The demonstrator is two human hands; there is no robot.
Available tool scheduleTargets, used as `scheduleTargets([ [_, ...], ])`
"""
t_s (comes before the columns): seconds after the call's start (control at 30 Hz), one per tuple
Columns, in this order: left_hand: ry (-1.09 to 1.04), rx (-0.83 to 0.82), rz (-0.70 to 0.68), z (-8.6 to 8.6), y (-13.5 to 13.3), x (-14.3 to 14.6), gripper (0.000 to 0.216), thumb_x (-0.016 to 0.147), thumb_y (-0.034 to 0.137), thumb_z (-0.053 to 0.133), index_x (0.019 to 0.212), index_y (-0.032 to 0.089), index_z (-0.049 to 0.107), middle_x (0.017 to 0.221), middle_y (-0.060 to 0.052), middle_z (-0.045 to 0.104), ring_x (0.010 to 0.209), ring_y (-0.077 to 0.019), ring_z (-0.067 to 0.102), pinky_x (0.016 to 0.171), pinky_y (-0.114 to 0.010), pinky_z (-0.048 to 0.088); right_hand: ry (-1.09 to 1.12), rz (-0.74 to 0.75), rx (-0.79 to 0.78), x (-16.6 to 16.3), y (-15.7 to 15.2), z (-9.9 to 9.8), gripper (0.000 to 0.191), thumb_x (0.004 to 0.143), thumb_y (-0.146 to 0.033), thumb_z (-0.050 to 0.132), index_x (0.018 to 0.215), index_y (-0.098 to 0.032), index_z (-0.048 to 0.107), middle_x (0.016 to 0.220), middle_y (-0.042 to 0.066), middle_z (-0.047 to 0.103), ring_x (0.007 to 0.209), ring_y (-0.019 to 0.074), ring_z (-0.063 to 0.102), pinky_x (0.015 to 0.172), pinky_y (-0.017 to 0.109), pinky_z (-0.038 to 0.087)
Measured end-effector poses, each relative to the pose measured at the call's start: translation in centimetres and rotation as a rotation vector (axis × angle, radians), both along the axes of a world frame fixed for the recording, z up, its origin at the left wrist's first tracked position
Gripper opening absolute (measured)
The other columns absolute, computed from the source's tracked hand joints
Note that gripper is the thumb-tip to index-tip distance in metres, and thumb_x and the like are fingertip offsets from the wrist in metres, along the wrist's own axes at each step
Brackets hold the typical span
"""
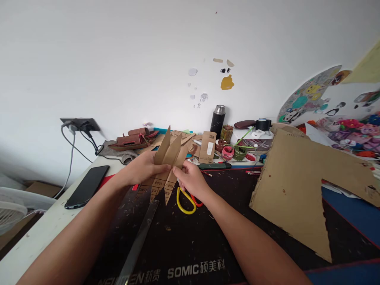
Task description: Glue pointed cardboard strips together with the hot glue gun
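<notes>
Both hands hold a folded piece of brown cardboard [172, 152] with pointed ends and printed figures on its lower part. My left hand [145, 168] grips its left side, thumb pressed on the front face. On the right side my right hand [190, 176] pinches it, the two thumbs nearly meeting at the middle. Just below my right hand lie scissors with yellow and red handles [186, 206], their blades hidden. A metal ruler [139, 237] rests on the dark mat [190, 241], its far end near the cardboard's lower points.
A large cut cardboard sheet [287, 190] lies at the right. Toward the wall stand a black thermos [218, 122], open paint jars [228, 152] and a brown model boat [130, 140]. A green cutter [215, 166] lies at the mat's far edge. At left is a phone [87, 187].
</notes>
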State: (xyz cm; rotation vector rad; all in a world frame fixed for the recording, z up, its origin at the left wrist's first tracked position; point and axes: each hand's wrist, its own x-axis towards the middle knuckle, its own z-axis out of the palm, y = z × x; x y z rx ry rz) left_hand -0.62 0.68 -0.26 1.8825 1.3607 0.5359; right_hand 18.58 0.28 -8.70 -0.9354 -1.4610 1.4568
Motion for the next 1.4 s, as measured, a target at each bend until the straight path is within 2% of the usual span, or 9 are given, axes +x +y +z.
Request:
scheduleTargets([
  [0.27,-0.024,-0.069,0.01,0.1,0.0,-0.3,0.045,0.079,0.048,0.074,0.116,0.023,0.077,0.105,-0.004,0.081,0.1,-0.032,0.072,0.083,-0.037,0.056,-0.005,0.028,-0.008,0.0,0.0,0.1,0.012,0.097,-0.03,0.057,0.089,-0.022,0.055,0.046,-0.012,0.043,0.034,0.0117,0.045,0.039,0.024,0.036],
  [0.47,-0.082,-0.116,-0.045,0.0,0.2,-0.6,0.043,0.081,0.045,0.073,0.119,0.024,0.076,0.103,-0.004,0.081,0.099,-0.0306,0.074,0.083,-0.036,0.057,-0.009,0.038,0.001,0.0,-0.1,0.0,0.012,0.099,-0.03,0.056,0.091,-0.021,0.057,0.044,-0.012,0.042,0.033,0.0123,0.045,0.039,0.024,0.035],
  [0.83,-0.006,-0.067,-0.042,0.4,0.1,-0.6,0.038,0.078,0.047,0.071,0.106,0.023,0.078,0.097,-0.004,0.08,0.094,-0.0307,0.071,0.08,-0.037,0.057,-0.031,0.049,-0.004,0.0,-0.2,-0.2,0.014,0.098,-0.033,0.058,0.097,-0.02,0.062,0.044,-0.011,0.043,0.034,0.0128,0.044,0.04,0.024,0.036],
  [1.03,0.056,-0.014,-0.065,0.8,-0.1,-0.4,0.038,0.079,0.045,0.069,0.11,0.024,0.079,0.096,-0.003,0.079,0.101,-0.0317,0.07,0.085,-0.036,0.054,-0.053,0.026,-0.027,-0.3,-0.4,-0.1,0.013,0.096,-0.033,0.06,0.091,-0.021,0.06,0.049,-0.01,0.045,0.034,0.0116,0.046,0.039,0.024,0.032],
  [1.23,0.143,0.04,-0.069,1.2,-0.6,-0.2,0.038,0.08,0.043,0.065,0.109,0.021,0.077,0.098,-0.002,0.079,0.095,-0.0296,0.069,0.08,-0.032,0.051,-0.063,-0.044,-0.025,-0.8,-0.8,-0.2,0.019,0.093,-0.031,0.06,0.078,-0.023,0.051,0.049,-0.01,0.043,0.037,0.0102,0.043,0.041,0.023,0.029],
  [1.4,0.123,0.052,-0.061,1.1,-0.7,0.1,0.035,0.08,0.039,0.063,0.107,0.022,0.075,0.101,-0.002,0.08,0.098,-0.0295,0.07,0.081,-0.031,0.051,-0.064,-0.096,-0.026,-1.3,-0.7,-1.0,0.018,0.093,-0.033,0.061,0.081,-0.023,0.051,0.05,-0.01,0.042,0.04,0.0107,0.042,0.043,0.024,0.026],
])
